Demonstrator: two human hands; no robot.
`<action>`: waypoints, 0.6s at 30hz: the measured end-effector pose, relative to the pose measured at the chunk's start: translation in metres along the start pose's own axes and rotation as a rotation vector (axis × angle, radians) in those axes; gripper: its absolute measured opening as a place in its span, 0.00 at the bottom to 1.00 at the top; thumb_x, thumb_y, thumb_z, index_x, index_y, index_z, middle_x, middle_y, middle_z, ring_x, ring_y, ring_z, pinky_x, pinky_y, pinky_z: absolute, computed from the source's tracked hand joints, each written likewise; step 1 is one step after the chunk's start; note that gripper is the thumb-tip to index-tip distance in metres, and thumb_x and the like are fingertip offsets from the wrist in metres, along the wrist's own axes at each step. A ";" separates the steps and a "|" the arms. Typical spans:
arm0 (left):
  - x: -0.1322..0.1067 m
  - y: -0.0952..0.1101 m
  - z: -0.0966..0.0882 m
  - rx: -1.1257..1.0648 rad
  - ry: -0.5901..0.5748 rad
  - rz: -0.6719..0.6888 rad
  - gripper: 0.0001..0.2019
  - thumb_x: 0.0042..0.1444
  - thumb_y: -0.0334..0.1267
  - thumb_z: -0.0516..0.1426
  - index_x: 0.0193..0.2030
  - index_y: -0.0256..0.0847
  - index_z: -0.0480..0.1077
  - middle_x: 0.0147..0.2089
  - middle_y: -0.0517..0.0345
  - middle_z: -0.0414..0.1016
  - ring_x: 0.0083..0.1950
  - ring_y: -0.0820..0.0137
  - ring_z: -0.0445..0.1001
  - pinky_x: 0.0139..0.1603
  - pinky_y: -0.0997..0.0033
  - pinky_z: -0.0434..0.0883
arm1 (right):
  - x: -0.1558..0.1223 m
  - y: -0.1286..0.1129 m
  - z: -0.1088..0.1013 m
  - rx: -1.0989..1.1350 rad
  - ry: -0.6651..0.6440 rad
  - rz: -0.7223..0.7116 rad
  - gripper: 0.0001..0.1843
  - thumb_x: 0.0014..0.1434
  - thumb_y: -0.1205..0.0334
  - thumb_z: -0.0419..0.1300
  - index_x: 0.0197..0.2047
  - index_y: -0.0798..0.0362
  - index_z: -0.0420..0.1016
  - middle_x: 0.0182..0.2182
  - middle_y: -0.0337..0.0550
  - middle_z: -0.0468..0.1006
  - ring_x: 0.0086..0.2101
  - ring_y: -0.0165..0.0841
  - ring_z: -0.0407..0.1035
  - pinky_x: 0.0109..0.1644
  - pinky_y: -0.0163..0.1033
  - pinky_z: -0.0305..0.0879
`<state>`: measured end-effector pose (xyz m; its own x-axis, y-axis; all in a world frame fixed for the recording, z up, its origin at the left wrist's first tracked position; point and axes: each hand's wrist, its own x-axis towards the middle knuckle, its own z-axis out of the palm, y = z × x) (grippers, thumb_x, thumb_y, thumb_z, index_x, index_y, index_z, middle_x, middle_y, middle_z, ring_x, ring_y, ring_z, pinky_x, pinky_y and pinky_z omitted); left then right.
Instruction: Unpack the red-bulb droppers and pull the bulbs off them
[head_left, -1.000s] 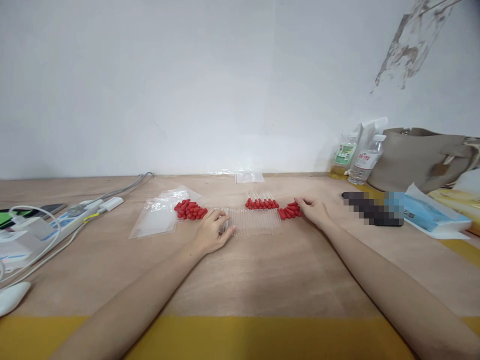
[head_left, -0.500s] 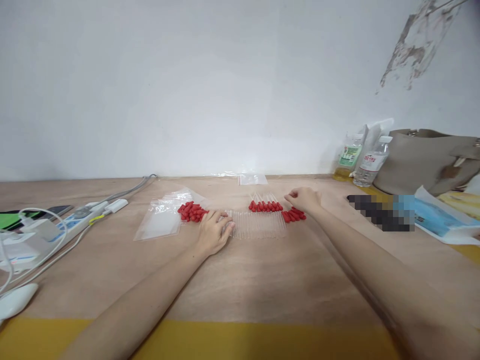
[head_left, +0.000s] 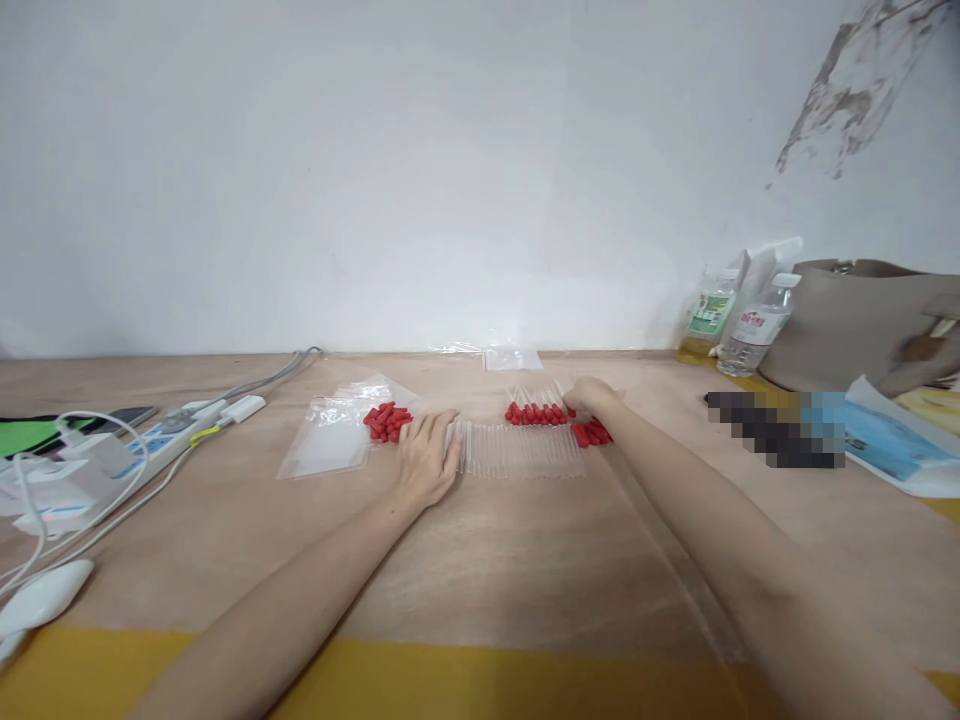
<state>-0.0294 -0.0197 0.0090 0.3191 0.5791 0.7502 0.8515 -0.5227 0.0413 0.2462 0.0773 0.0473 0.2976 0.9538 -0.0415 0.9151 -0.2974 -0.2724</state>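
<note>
A row of clear glass tubes lies side by side on the wooden table. My left hand rests flat at the row's left end, fingers stretched out and touching the tubes. My right hand is curled at the right end of a line of red-capped droppers, fingers closed on something I cannot make out. A small heap of loose red caps lies just below that hand. Another heap of red caps lies left of my left hand.
Clear plastic bags lie left of the caps, another small bag by the wall. A power strip with cables and a white mouse are at the left. Bottles, a beige bag and blue packets stand right.
My right hand moved left from the loose red caps to the right end of the dropper line. My left hand's fingers straightened and shifted slightly off the tubes.
</note>
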 end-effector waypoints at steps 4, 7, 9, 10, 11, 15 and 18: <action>0.000 -0.003 0.000 0.011 0.026 -0.029 0.15 0.55 0.35 0.49 0.50 0.37 0.61 0.44 0.49 0.70 0.45 0.60 0.64 0.44 0.60 0.58 | -0.027 -0.007 -0.011 0.056 0.137 -0.137 0.09 0.50 0.62 0.54 0.26 0.56 0.73 0.27 0.50 0.74 0.34 0.42 0.68 0.41 0.50 0.55; 0.000 0.001 -0.001 0.005 0.037 0.023 0.17 0.55 0.35 0.50 0.51 0.35 0.60 0.48 0.47 0.68 0.49 0.60 0.63 0.47 0.59 0.58 | -0.064 -0.008 -0.004 0.126 0.203 -0.346 0.13 0.56 0.58 0.50 0.40 0.52 0.71 0.32 0.44 0.74 0.36 0.34 0.66 0.41 0.39 0.56; -0.001 0.007 -0.003 0.002 0.045 0.104 0.17 0.56 0.36 0.50 0.53 0.36 0.60 0.50 0.46 0.66 0.52 0.60 0.62 0.50 0.59 0.57 | -0.094 -0.005 0.009 0.171 0.292 -0.611 0.15 0.55 0.58 0.53 0.45 0.53 0.68 0.32 0.43 0.73 0.36 0.33 0.65 0.40 0.37 0.56; -0.001 0.010 -0.004 0.001 0.047 0.156 0.17 0.56 0.36 0.50 0.53 0.37 0.61 0.51 0.47 0.66 0.53 0.60 0.62 0.51 0.59 0.56 | -0.108 -0.002 0.017 0.171 0.348 -0.758 0.13 0.55 0.58 0.53 0.43 0.53 0.69 0.32 0.44 0.72 0.36 0.33 0.63 0.41 0.38 0.55; -0.002 0.014 -0.004 -0.002 0.045 0.213 0.16 0.56 0.36 0.51 0.52 0.39 0.62 0.51 0.48 0.67 0.53 0.61 0.62 0.51 0.59 0.56 | -0.121 0.001 0.024 0.171 0.417 -0.848 0.11 0.57 0.60 0.52 0.41 0.52 0.71 0.32 0.44 0.72 0.37 0.34 0.62 0.42 0.39 0.53; -0.005 0.026 -0.005 -0.046 -0.006 0.425 0.09 0.57 0.35 0.51 0.44 0.44 0.68 0.40 0.56 0.73 0.43 0.68 0.67 0.48 0.63 0.57 | -0.151 0.008 0.050 0.198 0.509 -0.975 0.10 0.58 0.62 0.50 0.34 0.52 0.73 0.30 0.43 0.71 0.35 0.32 0.61 0.42 0.40 0.50; -0.006 0.030 -0.004 -0.060 -0.017 0.472 0.07 0.58 0.34 0.50 0.38 0.42 0.70 0.29 0.60 0.72 0.33 0.72 0.66 0.43 0.66 0.57 | -0.153 0.009 0.060 0.220 0.556 -1.017 0.10 0.58 0.60 0.51 0.34 0.52 0.73 0.29 0.41 0.73 0.33 0.30 0.61 0.46 0.42 0.47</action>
<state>-0.0076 -0.0412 0.0079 0.6726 0.2794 0.6852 0.5865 -0.7659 -0.2635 0.1932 -0.0686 -0.0063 -0.4139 0.5817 0.7003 0.7493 0.6545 -0.1007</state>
